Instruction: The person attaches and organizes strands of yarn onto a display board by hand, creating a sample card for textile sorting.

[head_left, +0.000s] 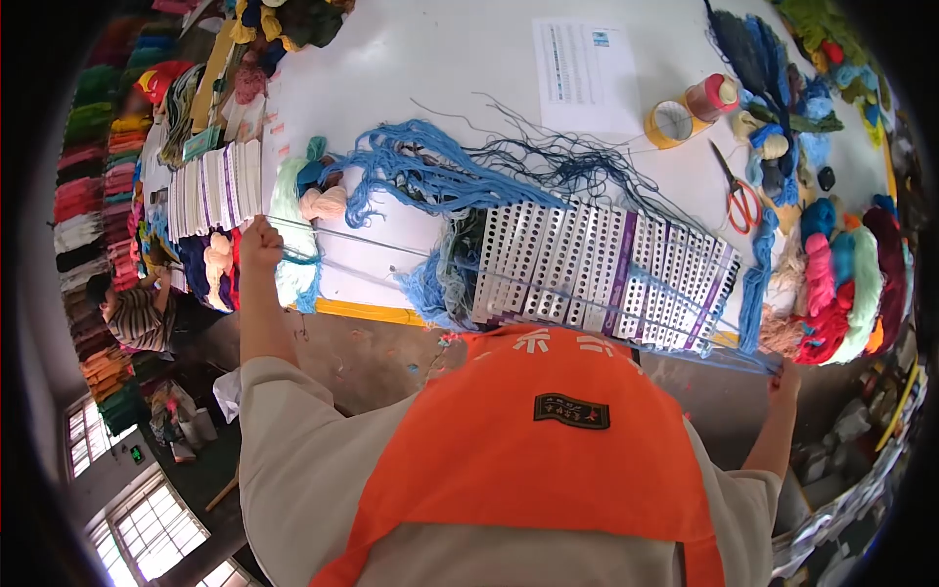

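My arms are spread wide, with long strands of blue yarn [367, 237] stretched between my hands. My left hand [261, 243] is closed on one end, near a pale green skein [292, 235]. At the far right, by the table's front edge, my right hand [783, 383] is closed around the other end; its fingers are small in view. Below the strands lie rows of white cards with punched holes [553, 259], banded in purple. A loose bundle of blue yarn [421, 161] lies behind them, beside dark navy strands [577, 157]. A blue hank [756, 284] is to their right.
Orange-handled scissors [743, 205] lie right of the cards. Behind them are a pink thread cone [712, 97], a tape roll [669, 122] and a printed sheet [584, 73]. More white cards [215, 191] stand left. A person in a striped shirt [144, 313] is at far left.
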`<state>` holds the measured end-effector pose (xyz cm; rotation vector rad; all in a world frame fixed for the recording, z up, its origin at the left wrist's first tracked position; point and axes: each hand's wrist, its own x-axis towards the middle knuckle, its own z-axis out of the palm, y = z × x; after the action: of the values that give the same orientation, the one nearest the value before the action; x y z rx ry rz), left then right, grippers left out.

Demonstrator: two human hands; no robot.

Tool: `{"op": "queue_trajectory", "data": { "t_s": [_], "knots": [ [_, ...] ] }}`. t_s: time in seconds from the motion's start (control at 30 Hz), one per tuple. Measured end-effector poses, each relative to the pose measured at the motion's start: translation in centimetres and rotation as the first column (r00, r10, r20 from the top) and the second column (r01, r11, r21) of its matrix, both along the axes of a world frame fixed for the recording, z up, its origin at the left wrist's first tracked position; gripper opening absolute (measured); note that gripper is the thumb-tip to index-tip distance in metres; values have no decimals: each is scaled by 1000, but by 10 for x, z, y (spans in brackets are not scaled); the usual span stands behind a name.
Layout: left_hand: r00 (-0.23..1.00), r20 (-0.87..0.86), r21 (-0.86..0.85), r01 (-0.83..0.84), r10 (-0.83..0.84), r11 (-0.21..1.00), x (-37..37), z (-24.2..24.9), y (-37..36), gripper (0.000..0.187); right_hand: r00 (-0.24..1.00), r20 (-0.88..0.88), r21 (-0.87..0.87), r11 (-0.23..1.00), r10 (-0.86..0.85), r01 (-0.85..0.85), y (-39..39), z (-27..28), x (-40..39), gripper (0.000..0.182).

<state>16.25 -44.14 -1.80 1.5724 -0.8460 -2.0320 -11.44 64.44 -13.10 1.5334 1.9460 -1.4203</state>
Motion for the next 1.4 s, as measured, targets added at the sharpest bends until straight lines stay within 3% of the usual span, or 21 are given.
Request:
{"op": "queue_trajectory", "data": {
  "t_s": [0.03, 0.1, 0.17, 0.23, 0.27, 0.37, 0.57, 0.63, 0.67, 0.7, 0.73, 0.77, 0.8, 0.83, 0.87, 0.93, 0.97, 1.0, 1.1, 1.17, 1.4],
  "knots": [
    [1000, -6, -13, -4, 4, 1000, -4, 7, -1, 28, 1000, 4, 1, 1000, -2, 2, -1, -1, -2, 16],
    [997, 67, -146, 44, -35, 988, -25, 9, 1, 28, 869, 41, 352, 806, 494, -475, 0, -5, -15, 23],
    [994, 106, -278, 57, -29, 959, -42, 17, -3, 26, 790, 34, 477, 685, 612, -551, 30, -25, -31, 31],
    [990, 135, -390, 10, 46, 921, -57, 35, -1, 23, 534, 399, 752, 67, 745, -656, 47, -31, -46, 38],
    [987, 161, -428, 55, 16, 902, -51, 34, -12, 23, 548, 603, 621, 90, 580, -779, -1, 17, -50, 44],
    [967, 254, -468, 152, -33, 871, -40, 38, -34, 27, 619, 612, 636, 160, 493, -755, -14, 48, -50, 45],
    [791, 612, -555, 452, -26, 699, -22, 2, -32, 18, 611, 594, 653, 130, 523, -746, 2, 17, -49, 44],
    [181, 941, -248, 944, 287, 216, -19, -25, -16, 29, 598, 447, 677, 184, 665, -712, 13, -15, -42, 37],
    [228, 949, -161, 944, 218, -287, 8, -61, -40, 35, 453, 393, 756, -1, 800, -654, 18, -44, -35, 34],
    [432, 894, -386, 878, -121, 284, -29, -41, 38, 29, 273, 356, 825, -164, 894, -541, 28, -69, -32, 31],
    [534, 812, -394, 800, -237, 453, -56, -33, 95, 26, 267, 360, 822, -168, 894, -544, -37, -41, -19, 31],
    [608, 765, -644, 730, -213, -229, -56, -87, 93, 23, 417, 22, 561, 334, 909, -758, -121, -1, -19, 30],
    [603, 656, -319, 767, -454, 557, -89, -55, 169, 20, 290, -32, 623, 246, 956, -742, -165, 3, -11, 25],
    [614, 522, -219, 767, -592, 603, -106, -53, 215, 15, 226, -294, 537, 356, 929, -765, -184, -23, -3, 21],
    [529, 451, -161, 841, -719, 517, -123, -59, 257, 12, 296, -300, 359, 395, 907, -846, -243, 8, 5, 17],
    [315, 465, -401, 908, -827, 121, -141, -103, 331, 19, 45, -306, 405, 172, 951, -898, -314, 22, 14, 14],
    [95, 485, -142, 989, -869, 29, -165, -69, 369, 22, 2, -298, 356, 114, 954, -927, -349, 34, 16, 13],
    [76, 477, -308, 948, -876, -85, -164, -101, 395, 20, -50, -332, 389, 88, 942, -917, -371, 24, 21, 13],
    [-57, 480, -97, 988, -875, -118, -175, -117, 445, 19, -173, -161, 307, -118, 972, -945, -426, 22, 24, 16],
    [-58, 773, -260, 879, -632, -399, -168, -153, 453, 17, -256, -161, 376, -181, 953, -909, -448, 1, 33, 19],
    [-159, 533, -269, 900, -831, -344, -168, -104, 430, 19, -225, -137, 391, -156, 965, -907, -468, -6, 40, 15]
  ]
}}
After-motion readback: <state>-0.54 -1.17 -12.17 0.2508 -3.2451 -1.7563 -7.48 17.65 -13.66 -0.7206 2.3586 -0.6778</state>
